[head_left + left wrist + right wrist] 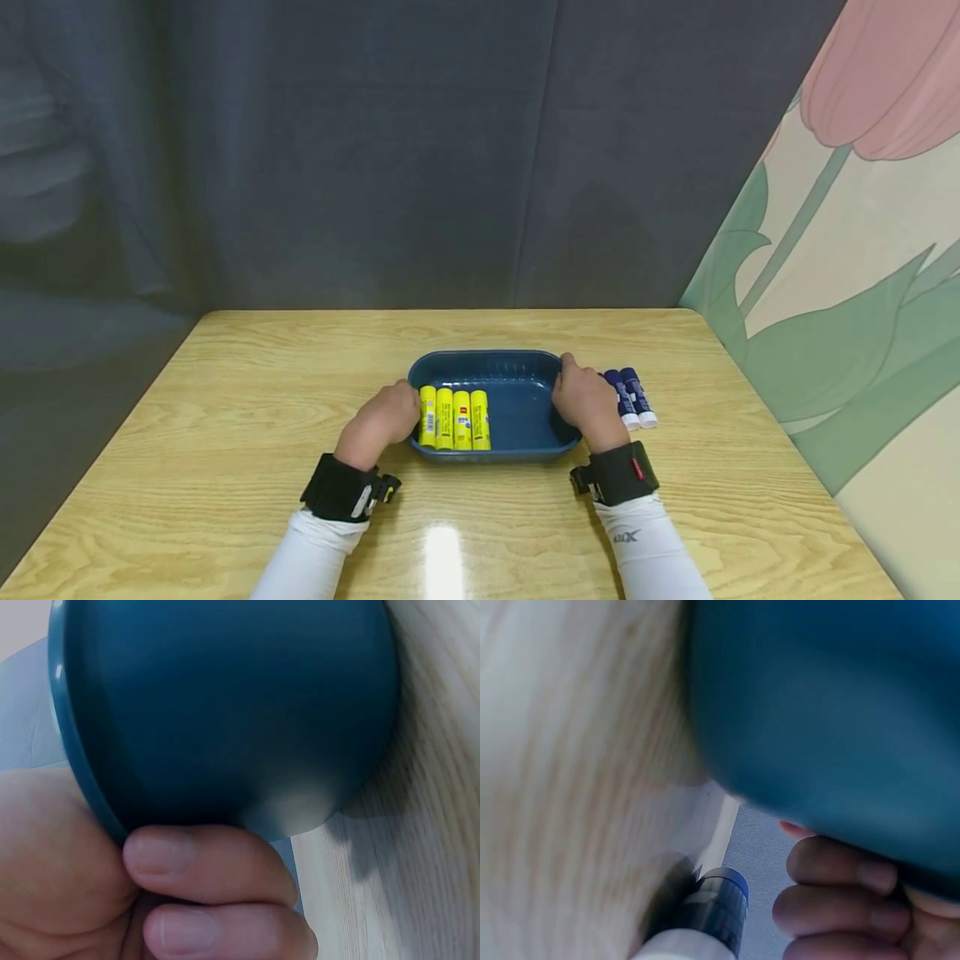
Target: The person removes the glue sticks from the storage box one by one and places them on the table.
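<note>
A dark blue oval-cornered tray (525, 456) stands on the table, with several yellow glue sticks (462, 420) side by side in its left half. My left hand (386, 417) grips the tray's left end; in the left wrist view its fingers (217, 862) are curled at the rim of the tray (225, 712). The right end is gripped by my right hand (588, 400), whose curled fingers (840, 889) show under the rim of the tray (825, 735) in the right wrist view. Just right of that hand lie blue glue sticks with white ends (637, 398), partly hidden by it.
The wooden table (247, 433) reaches back to a dark grey curtain (375, 167). A wall with a painted tulip (847, 333) borders the right side. One blue and white stick (712, 907) lies close beside the right hand in the right wrist view.
</note>
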`<control>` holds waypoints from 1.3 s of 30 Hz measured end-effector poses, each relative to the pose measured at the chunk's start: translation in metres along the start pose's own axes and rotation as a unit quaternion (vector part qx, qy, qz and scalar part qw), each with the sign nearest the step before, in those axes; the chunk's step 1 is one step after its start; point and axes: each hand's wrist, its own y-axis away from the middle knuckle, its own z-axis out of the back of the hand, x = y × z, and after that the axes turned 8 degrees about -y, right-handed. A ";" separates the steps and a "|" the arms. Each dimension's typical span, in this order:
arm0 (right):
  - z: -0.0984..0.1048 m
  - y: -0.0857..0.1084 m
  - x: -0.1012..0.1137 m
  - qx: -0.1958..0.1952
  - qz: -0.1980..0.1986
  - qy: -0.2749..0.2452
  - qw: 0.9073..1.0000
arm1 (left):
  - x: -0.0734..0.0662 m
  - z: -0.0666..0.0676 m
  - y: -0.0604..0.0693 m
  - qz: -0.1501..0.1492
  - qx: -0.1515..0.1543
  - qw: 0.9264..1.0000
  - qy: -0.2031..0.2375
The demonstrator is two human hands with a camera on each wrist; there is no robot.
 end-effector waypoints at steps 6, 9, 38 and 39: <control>0.000 0.000 0.000 0.003 -0.003 -0.002 1.000 | 0.000 -0.001 0.001 0.002 -0.005 1.000 0.006; -0.001 0.000 0.000 0.001 -0.003 -0.002 1.000 | 0.000 -0.001 0.001 0.005 -0.006 1.000 0.010; -0.001 0.001 -0.001 -0.001 0.008 -0.006 1.000 | -0.001 -0.001 0.001 0.010 -0.010 1.000 0.004; -0.001 0.001 -0.002 0.001 0.005 -0.007 1.000 | -0.002 -0.002 0.002 0.011 -0.010 1.000 0.004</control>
